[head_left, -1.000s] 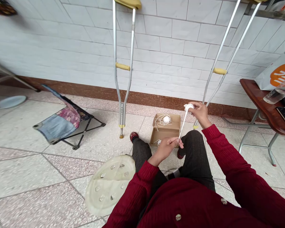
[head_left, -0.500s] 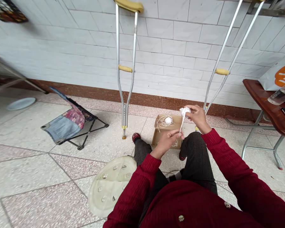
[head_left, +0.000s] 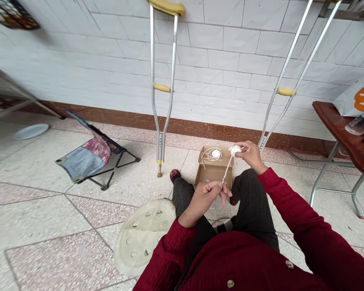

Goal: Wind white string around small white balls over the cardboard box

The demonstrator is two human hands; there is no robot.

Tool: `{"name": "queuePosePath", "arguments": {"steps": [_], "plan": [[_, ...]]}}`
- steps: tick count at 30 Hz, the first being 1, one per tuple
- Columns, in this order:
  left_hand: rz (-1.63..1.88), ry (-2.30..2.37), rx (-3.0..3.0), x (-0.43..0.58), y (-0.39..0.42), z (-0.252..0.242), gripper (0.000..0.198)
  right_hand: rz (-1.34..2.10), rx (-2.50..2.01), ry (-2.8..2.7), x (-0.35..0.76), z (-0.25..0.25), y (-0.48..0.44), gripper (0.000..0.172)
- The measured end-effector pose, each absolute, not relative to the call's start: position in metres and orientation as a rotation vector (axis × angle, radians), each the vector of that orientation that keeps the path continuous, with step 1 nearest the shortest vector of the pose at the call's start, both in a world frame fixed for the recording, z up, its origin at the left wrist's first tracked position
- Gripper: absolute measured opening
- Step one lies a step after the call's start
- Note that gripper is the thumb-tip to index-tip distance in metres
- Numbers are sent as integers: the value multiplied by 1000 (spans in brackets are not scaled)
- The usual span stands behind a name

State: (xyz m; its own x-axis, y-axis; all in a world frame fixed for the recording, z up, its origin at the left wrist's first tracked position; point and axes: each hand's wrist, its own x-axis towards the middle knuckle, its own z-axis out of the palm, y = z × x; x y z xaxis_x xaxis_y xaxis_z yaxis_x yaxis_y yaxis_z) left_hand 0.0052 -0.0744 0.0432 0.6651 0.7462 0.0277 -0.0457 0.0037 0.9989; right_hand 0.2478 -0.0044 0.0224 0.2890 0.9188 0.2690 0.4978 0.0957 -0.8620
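Note:
My right hand (head_left: 249,153) is closed on a small white bundle of yarn (head_left: 235,150), held over the right edge of a cardboard box. From it a white strand (head_left: 228,167) runs taut, down and to the left, to my left hand (head_left: 208,195). The left thumb and forefinger pinch its end while the other fingers hang loose. Below my hands the open cardboard box (head_left: 202,173) stands on the floor between my feet. A white ball of string (head_left: 216,153) with loose loops lies in its far part. My left hand hides some of the near part.
One crutch (head_left: 160,137) leans on the tiled wall ahead, and another crutch (head_left: 285,92) leans farther right. A folding chair (head_left: 85,157) stands at left. Near my left leg is a round pale stool top (head_left: 145,246). A brown table (head_left: 336,129) holds a bag and a cup at right.
My left hand has moved down and left, away from my right hand, and the strand between them has grown longer. The right hand has dropped slightly.

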Motion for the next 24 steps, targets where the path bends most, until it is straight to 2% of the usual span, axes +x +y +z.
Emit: {"name": "queuePosePath", "arguments": {"steps": [5,10,13,16,18,24], "plan": [[559,567,1447,6,-78,26,36,634,-1518,-1285,240,27,-4,39],[485,691,1513,9,-60,-34,38,1073,-1336,-1130,227,44,-20,42],[472,780,1646,13,-37,-51,38,1369,-1230,-1197,217,42,-40,45],[509,840,1855,18,-6,-41,33,1628,-1213,-1231,208,30,-61,45],[549,860,2059,22,13,-21,30,1661,-1268,-1218,203,18,-71,42],[622,827,2557,36,15,38,22,1385,-1425,-1065,204,-19,-58,41]]}}
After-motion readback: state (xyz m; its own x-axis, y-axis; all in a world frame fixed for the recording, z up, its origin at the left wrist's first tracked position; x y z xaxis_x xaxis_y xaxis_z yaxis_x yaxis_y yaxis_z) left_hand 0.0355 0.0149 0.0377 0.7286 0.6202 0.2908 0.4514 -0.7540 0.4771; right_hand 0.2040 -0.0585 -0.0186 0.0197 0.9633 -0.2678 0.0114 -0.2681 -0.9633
